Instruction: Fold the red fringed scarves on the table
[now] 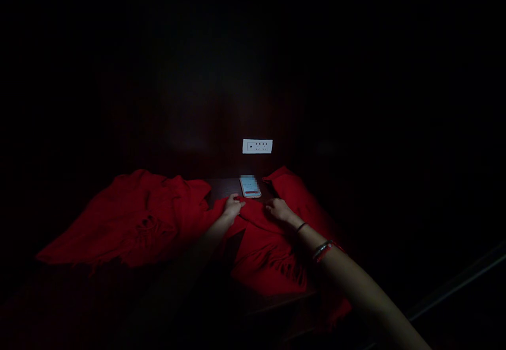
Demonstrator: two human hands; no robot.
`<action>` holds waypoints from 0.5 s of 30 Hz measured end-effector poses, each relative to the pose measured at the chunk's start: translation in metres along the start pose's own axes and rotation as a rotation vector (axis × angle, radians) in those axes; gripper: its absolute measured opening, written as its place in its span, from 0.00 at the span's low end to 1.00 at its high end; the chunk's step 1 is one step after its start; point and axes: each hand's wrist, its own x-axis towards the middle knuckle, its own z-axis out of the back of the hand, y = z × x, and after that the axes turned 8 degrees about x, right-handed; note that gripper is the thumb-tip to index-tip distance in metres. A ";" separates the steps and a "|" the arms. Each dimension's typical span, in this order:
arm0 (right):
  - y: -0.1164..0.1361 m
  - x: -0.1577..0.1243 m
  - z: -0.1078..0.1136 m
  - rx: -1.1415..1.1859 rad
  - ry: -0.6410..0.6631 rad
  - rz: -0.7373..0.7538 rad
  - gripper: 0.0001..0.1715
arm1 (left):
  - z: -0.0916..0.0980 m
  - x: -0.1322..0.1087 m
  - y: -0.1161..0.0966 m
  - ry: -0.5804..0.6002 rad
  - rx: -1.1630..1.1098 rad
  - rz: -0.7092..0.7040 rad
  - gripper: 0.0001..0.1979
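Observation:
A red fringed scarf (158, 223) lies spread and rumpled over a dark surface, its tassels showing at the lower edge. My left hand (233, 206) pinches its upper edge near the middle. A short way to the right, my right hand (279, 209) has its fingers closed on the same edge, with dark and red bands around the wrist and forearm. Between the hands the fabric forms a folded strip. Just beyond them lies a phone (250, 186) with its screen lit, partly pixelated.
On the dark wall behind the phone is a white socket panel (257, 146). A bit of dark tabletop (225, 186) shows beside the phone. A faint pale edge (454, 287) runs diagonally at the lower right. Most of the surroundings are too dark to make out.

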 end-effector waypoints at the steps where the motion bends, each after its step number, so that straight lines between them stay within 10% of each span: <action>1: -0.004 0.005 -0.001 0.010 -0.003 -0.036 0.15 | 0.001 0.000 0.001 -0.004 -0.032 0.029 0.22; 7: -0.018 0.027 -0.009 0.207 -0.091 -0.198 0.22 | 0.010 0.001 0.003 0.068 -0.588 0.179 0.26; 15: -0.037 0.036 0.017 0.491 -0.406 -0.294 0.26 | 0.015 0.037 -0.026 0.049 -0.730 0.045 0.25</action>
